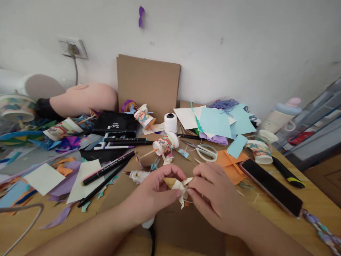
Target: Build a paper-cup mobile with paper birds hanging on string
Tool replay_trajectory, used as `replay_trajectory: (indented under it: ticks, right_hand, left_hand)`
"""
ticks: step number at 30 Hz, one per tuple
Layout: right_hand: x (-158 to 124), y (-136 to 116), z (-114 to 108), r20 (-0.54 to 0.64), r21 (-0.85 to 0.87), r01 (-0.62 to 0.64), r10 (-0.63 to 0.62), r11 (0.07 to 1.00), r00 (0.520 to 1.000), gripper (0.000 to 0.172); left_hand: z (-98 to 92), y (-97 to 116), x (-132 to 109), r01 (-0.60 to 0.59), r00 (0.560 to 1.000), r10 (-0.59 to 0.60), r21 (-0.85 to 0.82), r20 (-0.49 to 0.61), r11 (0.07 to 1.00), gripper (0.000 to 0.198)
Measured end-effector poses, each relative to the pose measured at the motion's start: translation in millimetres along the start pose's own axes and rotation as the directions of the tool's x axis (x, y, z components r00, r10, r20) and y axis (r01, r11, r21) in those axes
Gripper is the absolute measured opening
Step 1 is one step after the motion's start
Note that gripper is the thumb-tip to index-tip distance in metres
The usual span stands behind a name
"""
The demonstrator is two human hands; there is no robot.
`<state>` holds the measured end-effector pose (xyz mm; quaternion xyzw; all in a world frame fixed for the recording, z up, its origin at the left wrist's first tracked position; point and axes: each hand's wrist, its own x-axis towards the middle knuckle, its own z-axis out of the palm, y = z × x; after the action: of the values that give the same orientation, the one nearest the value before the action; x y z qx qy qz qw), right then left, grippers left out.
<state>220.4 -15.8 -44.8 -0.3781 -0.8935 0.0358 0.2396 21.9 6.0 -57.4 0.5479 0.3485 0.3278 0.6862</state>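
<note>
You hold the paper crane (177, 185) above a brown board (197, 231) on the counter (319, 199). Your left hand (156, 190) has its fingers closed on the crane's tan and white folds; your right hand (220, 197) has its fingers pinched at the white edge. To your right lies a dark-screened phone (271, 186). Beyond your hands, a patterned cup (167, 143) lies tipped on its side, left of the scissors (207, 153). Farther off, a white spool (170, 125) stands upright before the tall cardboard (147, 85).
</note>
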Motion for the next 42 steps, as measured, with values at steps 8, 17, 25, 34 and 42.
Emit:
replay_trajectory:
  ticks: [8, 17, 25, 34, 42]
  right_hand:
    - [-1.3, 8.2, -0.1, 0.042, 0.207, -0.117, 0.111, 0.971, 0.993, 0.014]
    - [1.3, 9.1, 1.0, 0.044, 0.307, -0.148, 0.141, 0.94, 0.989, 0.012]
    - [0.3, 18.4, 9.8, -0.002, 0.343, -0.152, 0.163, 0.927, 0.987, 0.014]
    - [1.7, 16.6, 8.2, -0.047, 0.398, -0.134, 0.165, 0.908, 0.985, 0.019]
    - [0.7, 19.0, 7.7, -0.11, 0.299, -0.119, 0.158, 0.947, 0.981, 0.015]
  left_hand:
    - [-0.8, -0.8, 0.9, 0.007, 1.0, -0.006, -0.02, 0.027, 1.0, 0.02]
    - [-1.5, -1.5, 1.2, -0.007, 1.0, 0.008, -0.054, 0.019, 0.999, 0.02]
    - [-3.9, -4.1, 1.1, -0.031, 0.999, 0.031, -0.018, 0.021, 0.999, 0.021]
    - [-4.5, -4.9, 0.5, -0.028, 0.999, 0.029, 0.047, -0.018, 0.999, 0.032]
    - [-5.2, -6.5, 1.0, 0.004, 1.0, -0.004, 0.01, -0.027, 1.0, 0.036]
